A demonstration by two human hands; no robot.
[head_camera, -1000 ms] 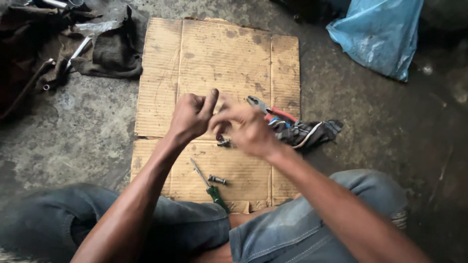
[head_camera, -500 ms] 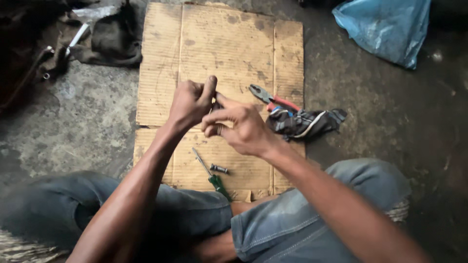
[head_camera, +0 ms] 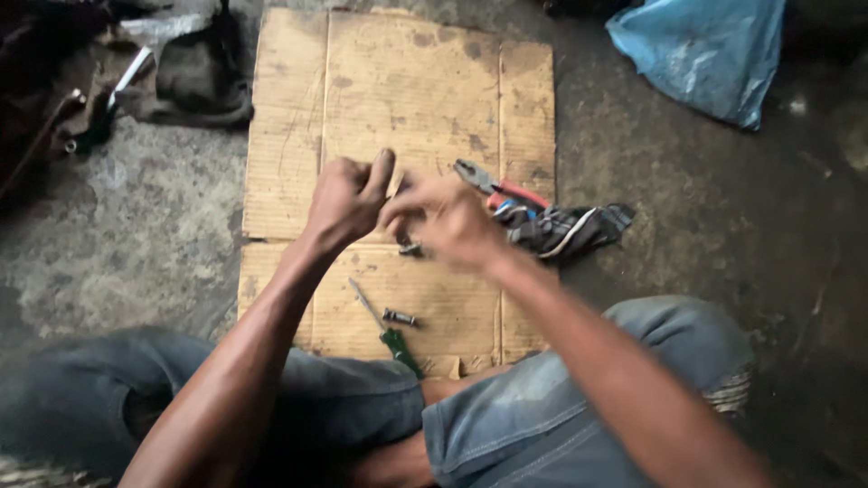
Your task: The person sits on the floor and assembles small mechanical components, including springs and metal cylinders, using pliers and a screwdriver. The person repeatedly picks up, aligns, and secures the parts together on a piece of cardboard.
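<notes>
Both my hands meet above a flattened sheet of cardboard (head_camera: 398, 81) on the concrete floor. My left hand (head_camera: 348, 197) is curled into a fist with the thumb up. My right hand (head_camera: 443, 220) is blurred and pinches something small against the left hand; the held thing is mostly hidden. A small dark metal part (head_camera: 410, 248) shows just under the fingers. Below them on the cardboard lie a green-handled screwdriver (head_camera: 384, 330) and a short metal bolt-like piece (head_camera: 399, 317).
Red-handled pliers (head_camera: 499, 184) lie on the cardboard's right edge next to a striped dark rag (head_camera: 565, 230). A blue plastic bag (head_camera: 701, 54) sits at top right. Dark cloth and tools (head_camera: 190, 77) lie at top left. My jeans-clad knees (head_camera: 561, 407) frame the cardboard's near edge.
The view has shifted slightly down and right. My hands stay joined above the cardboard; the right hand's fingers have moved and now blur against the left.
</notes>
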